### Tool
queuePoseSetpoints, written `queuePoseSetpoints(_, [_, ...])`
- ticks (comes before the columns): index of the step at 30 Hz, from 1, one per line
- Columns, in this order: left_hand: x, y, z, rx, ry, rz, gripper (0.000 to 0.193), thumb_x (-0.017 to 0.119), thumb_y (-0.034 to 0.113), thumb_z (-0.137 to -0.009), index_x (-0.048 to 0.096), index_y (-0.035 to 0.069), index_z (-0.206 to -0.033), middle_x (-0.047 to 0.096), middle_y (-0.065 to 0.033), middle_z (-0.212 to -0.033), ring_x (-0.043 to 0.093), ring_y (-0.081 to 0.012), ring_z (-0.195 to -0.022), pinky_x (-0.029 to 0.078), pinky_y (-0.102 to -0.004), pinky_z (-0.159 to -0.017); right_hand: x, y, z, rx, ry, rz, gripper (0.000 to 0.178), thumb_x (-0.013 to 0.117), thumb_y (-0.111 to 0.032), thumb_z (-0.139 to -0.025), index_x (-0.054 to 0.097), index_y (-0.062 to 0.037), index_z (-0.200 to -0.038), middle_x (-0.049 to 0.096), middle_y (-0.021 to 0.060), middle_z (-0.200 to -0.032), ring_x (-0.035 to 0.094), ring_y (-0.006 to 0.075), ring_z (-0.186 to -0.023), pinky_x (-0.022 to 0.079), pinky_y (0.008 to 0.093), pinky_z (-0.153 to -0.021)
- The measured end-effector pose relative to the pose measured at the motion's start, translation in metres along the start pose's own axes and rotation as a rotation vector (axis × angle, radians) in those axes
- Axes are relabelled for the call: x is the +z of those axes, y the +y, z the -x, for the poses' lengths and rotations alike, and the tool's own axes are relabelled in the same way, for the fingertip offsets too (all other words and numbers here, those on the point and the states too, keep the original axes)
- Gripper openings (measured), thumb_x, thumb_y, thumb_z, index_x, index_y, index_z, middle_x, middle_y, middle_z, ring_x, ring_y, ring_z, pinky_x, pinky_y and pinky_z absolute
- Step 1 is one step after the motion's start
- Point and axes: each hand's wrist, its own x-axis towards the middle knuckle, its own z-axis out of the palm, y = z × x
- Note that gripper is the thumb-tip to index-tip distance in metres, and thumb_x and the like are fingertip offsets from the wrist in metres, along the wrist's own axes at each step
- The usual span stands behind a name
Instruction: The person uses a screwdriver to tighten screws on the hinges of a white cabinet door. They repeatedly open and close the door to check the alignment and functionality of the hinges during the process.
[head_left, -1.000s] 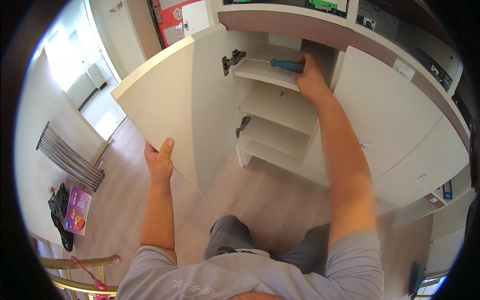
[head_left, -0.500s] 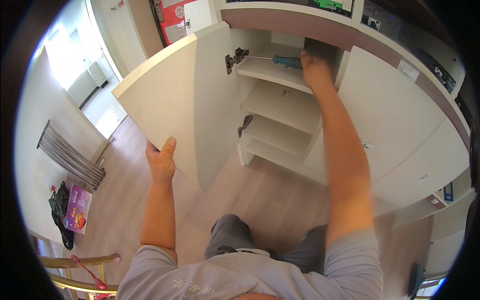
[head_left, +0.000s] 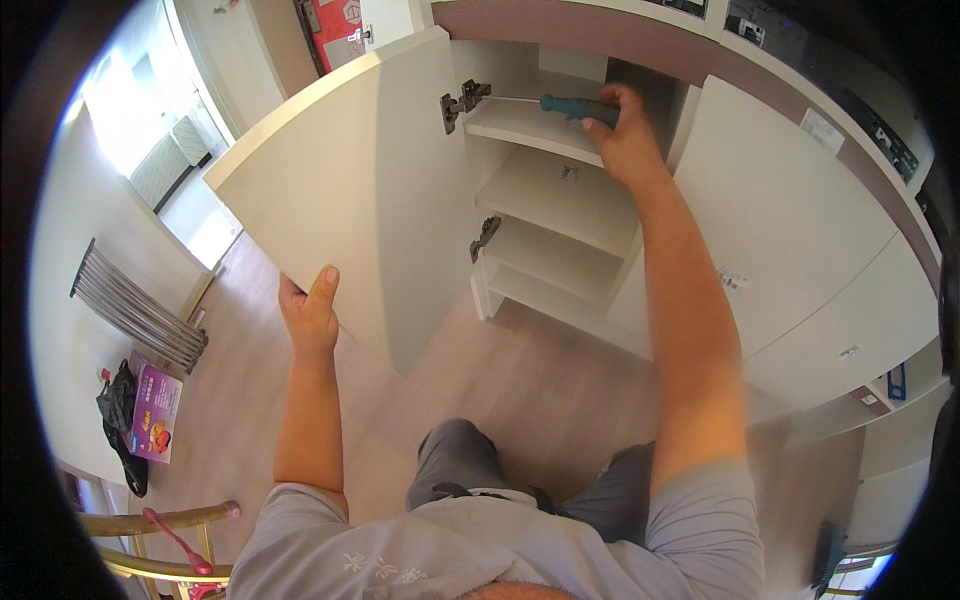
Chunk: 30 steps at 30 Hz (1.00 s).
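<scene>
Screwdriver [head_left: 574, 106] in right hand [head_left: 629, 138]

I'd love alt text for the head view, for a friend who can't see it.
A right hand holds a teal screwdriver pointed at the upper hinge of an open white door, while the left hand grips the door's edge. White shelves show beyond.

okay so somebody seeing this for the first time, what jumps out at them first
Probably the big pale cabinet door, swung open left of centre, with the left hand gripping its lower edge. Next would be the teal-handled screwdriver in the right hand at upper centre, its shaft pointing toward the upper hinge. Far left, low down, a purple box adds a splash of colour.
</scene>
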Motion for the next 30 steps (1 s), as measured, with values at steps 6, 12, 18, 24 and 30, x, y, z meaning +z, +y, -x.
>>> queuePoseSetpoints(6, [0.001,0.001,0.001,-0.044,-0.012,0.05,0.047,0.075,0.019,-0.096,0.055,-0.003,-0.132,0.064,-0.0093,-0.126,0.059,-0.0185,-0.116,0.045,-0.0344,-0.104,-0.004,-0.018,-0.014,0.282,-0.163,0.292,0.045,0.053,-0.039,-0.104,0.071,0.001,-0.111,0.069,0.0262,-0.118,0.067,0.0414,-0.112,0.051,0.0461,-0.099])
queuePoseSetpoints(12, [0.001,0.002,0.004,-0.044,-0.009,0.058,0.048,0.075,0.018,-0.096,0.053,-0.003,-0.133,0.064,-0.0103,-0.126,0.059,-0.0186,-0.116,0.045,-0.034,-0.104,0.002,-0.014,-0.019,0.302,-0.122,0.348,0.053,0.047,-0.047,-0.104,0.072,-0.0008,-0.11,0.071,0.0258,-0.116,0.067,0.0425,-0.112,0.05,0.0508,-0.1])
queuePoseSetpoints(18, [0.002,0.004,0.004,-0.021,-0.016,0.046,0.045,0.073,0.015,-0.097,0.053,-0.003,-0.133,0.064,-0.0104,-0.127,0.059,-0.0187,-0.117,0.046,-0.0345,-0.104,0.003,-0.001,-0.006,0.111,-0.047,0.193,0.055,0.053,-0.052,-0.102,0.067,-0.0006,-0.115,0.071,0.0242,-0.112,0.067,0.0439,-0.108,0.052,0.0495,-0.095])
queuePoseSetpoints(24, [0.002,0.003,0.004,-0.075,-0.021,0.094,0.047,0.072,0.014,-0.097,0.051,-0.003,-0.135,0.064,-0.0112,-0.127,0.06,-0.0194,-0.117,0.047,-0.0353,-0.103,-0.005,-0.011,-0.011,0.223,-0.174,0.243,0.057,0.051,-0.055,-0.102,0.066,-0.0007,-0.109,0.071,0.0248,-0.108,0.067,0.0455,-0.103,0.052,0.0506,-0.092])
queuePoseSetpoints(30, [0.005,0.007,0.002,-0.097,-0.005,0.041,0.049,0.074,0.018,-0.097,0.051,-0.004,-0.135,0.064,-0.0119,-0.128,0.06,-0.0199,-0.116,0.048,-0.0356,-0.102,0.0,-0.014,0.031,-0.13,0.108,0.202,0.037,0.066,-0.04,-0.099,0.066,-0.0059,-0.112,0.069,0.0205,-0.111,0.068,0.0401,-0.097,0.054,0.0487,-0.086])
